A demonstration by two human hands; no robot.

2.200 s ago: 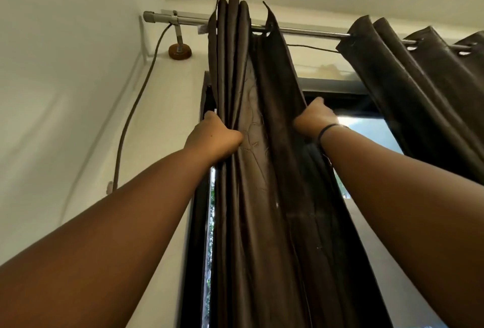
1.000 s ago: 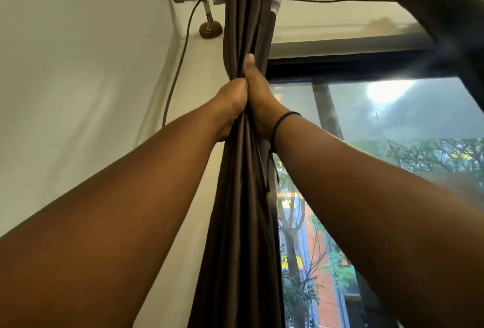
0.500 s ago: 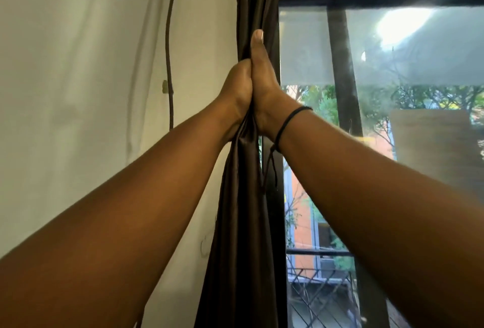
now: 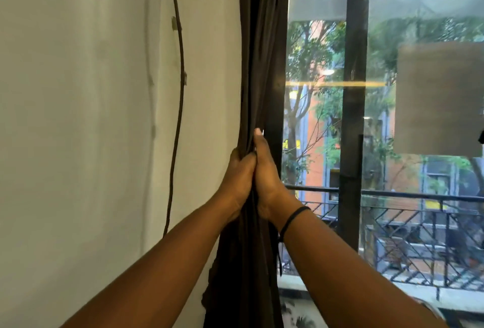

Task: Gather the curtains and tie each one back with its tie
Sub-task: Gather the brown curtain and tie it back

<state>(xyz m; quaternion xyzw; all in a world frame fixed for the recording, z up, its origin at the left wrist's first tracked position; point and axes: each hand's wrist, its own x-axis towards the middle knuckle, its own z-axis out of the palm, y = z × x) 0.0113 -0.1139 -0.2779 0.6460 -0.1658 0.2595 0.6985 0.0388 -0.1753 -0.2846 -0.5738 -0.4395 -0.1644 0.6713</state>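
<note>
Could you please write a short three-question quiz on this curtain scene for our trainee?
1. True or false: the brown curtain is spread across the window.
2. What does the left hand grip? A) the wall cable B) the bunched curtain C) the balcony railing
3. Fill in: a thin black ____ sits on the right wrist.

Key:
1. False; it is bunched at the window's left edge.
2. B; the right hand grips it too.
3. Band.

The gathered curtain (image 4: 258, 65) hangs between both hands. Left of the curtain runs a cable (image 4: 179, 97) down the wall (image 4: 78, 118). Right of the curtain stands the window (image 4: 353, 92).
</note>
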